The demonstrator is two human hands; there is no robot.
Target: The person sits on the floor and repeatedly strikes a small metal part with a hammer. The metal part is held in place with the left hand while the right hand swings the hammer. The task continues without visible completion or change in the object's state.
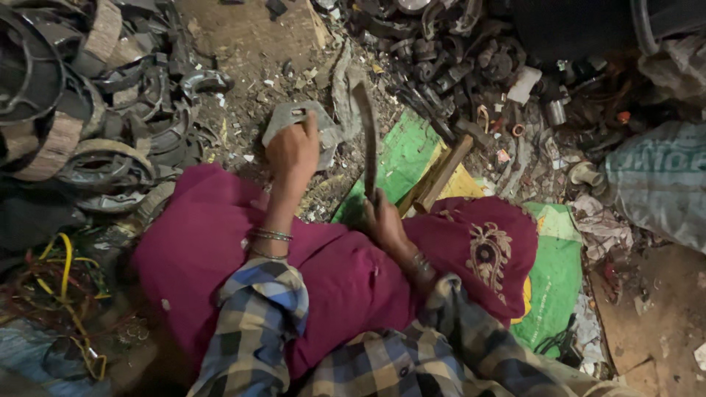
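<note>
A flat grey metal plate (pixel 300 125) is gripped by the left hand (pixel 293 153); a curved rusty blade (pixel 366 132) is clenched in the right hand (pixel 384 219).

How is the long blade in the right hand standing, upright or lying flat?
Upright: the blade rises from the right hand, its tip above the scrap-strewn ground.

Magenta cloth (pixel 346 272) with gold embroidery at centre frame, blue-and-tan plaid sleeves (pixel 257 323) below, green sheet (pixel 404 154) above.
</note>
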